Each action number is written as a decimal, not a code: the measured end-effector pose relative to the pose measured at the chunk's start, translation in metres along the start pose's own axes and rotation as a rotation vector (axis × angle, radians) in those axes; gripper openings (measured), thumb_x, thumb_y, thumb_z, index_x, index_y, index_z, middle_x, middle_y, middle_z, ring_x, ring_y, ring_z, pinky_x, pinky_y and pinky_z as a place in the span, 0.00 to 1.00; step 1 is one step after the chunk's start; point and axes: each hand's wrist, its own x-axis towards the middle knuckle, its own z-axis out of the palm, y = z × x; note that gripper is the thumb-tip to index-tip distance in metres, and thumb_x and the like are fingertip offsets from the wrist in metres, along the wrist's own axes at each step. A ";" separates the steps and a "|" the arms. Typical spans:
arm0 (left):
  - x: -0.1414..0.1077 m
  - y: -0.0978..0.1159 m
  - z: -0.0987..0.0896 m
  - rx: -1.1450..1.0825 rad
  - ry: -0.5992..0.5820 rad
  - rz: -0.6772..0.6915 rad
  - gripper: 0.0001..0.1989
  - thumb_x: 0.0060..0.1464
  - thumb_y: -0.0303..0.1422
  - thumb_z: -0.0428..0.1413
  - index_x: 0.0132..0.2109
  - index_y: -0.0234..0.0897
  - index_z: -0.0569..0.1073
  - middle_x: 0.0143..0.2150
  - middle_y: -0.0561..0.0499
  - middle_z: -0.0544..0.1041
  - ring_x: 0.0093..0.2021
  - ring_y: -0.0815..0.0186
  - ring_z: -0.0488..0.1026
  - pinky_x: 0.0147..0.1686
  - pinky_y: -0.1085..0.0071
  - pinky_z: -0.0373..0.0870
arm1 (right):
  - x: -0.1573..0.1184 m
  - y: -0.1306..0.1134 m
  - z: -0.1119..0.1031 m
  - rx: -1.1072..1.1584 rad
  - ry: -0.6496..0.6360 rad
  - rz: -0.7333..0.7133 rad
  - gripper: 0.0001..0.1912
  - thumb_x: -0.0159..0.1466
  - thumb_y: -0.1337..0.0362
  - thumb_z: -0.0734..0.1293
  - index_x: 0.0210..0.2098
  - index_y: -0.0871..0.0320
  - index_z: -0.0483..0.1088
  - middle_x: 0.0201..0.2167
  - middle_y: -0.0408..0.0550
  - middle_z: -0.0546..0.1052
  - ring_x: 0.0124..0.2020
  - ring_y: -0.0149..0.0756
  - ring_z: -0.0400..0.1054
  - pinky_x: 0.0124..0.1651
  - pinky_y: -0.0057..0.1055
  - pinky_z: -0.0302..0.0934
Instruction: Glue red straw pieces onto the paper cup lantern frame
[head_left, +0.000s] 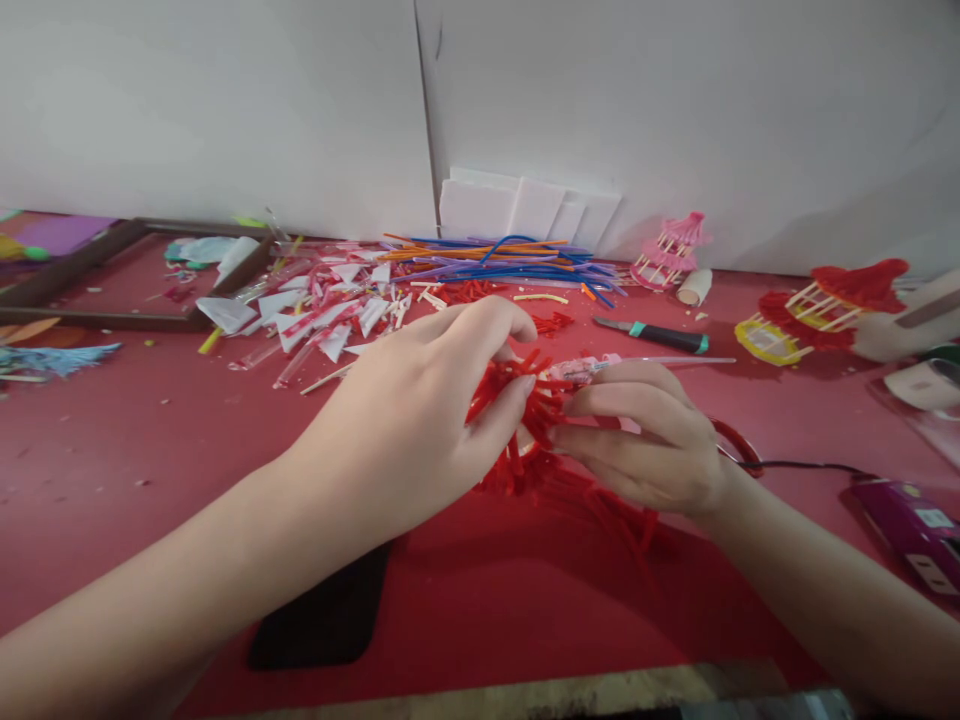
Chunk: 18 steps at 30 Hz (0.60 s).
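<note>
A spiky red pipe-cleaner piece (517, 465) sits between my hands, its short fuzzy strands pointing in many directions. My left hand (435, 390) curls over its upper left side, thumb and fingers closed around the strands. From the right, the fingertips of my right hand (652, 430) pinch at the strands' edge. Loose red pipe cleaners (600, 510) lie on the table just below. My left hand covers much of the piece. Behind my right fingers lies a pink-wrapped item (581, 370) with a thin clear stick, partly hidden.
On the red table (187, 480) lie a black phone-like slab (322, 620), a cutter (652, 335) and a purple power strip (911, 530). Colored pipe cleaners (502, 262) and wrapper scraps (322, 310) are piled behind. Small pink (667, 255) and red (832, 305) pagoda-like models stand right; a brown frame (142, 320) lies left.
</note>
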 end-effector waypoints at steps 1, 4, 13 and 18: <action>0.000 0.000 0.000 0.004 0.004 0.003 0.06 0.66 0.31 0.55 0.49 0.38 0.71 0.46 0.46 0.83 0.42 0.55 0.83 0.35 0.63 0.75 | 0.000 0.000 -0.001 -0.011 0.003 -0.006 0.05 0.70 0.68 0.71 0.37 0.56 0.78 0.38 0.47 0.80 0.44 0.38 0.74 0.49 0.36 0.75; 0.000 -0.001 0.002 0.010 0.007 0.009 0.06 0.65 0.31 0.55 0.49 0.38 0.71 0.46 0.47 0.83 0.42 0.55 0.83 0.34 0.63 0.74 | 0.001 -0.001 -0.003 -0.057 0.011 -0.030 0.04 0.70 0.68 0.71 0.38 0.55 0.78 0.38 0.46 0.81 0.43 0.37 0.75 0.50 0.36 0.76; 0.001 -0.001 0.003 0.001 0.003 -0.004 0.07 0.65 0.30 0.56 0.50 0.38 0.71 0.44 0.47 0.82 0.41 0.55 0.82 0.34 0.62 0.74 | 0.006 -0.009 -0.002 -0.091 0.021 -0.013 0.07 0.67 0.74 0.74 0.37 0.55 0.78 0.36 0.43 0.82 0.42 0.35 0.77 0.50 0.36 0.77; 0.000 0.001 0.002 0.005 -0.006 0.007 0.05 0.66 0.30 0.54 0.49 0.37 0.70 0.44 0.46 0.81 0.42 0.55 0.82 0.37 0.62 0.75 | 0.006 -0.009 -0.002 -0.082 0.007 -0.002 0.04 0.68 0.71 0.73 0.38 0.56 0.78 0.36 0.44 0.82 0.42 0.36 0.76 0.50 0.35 0.76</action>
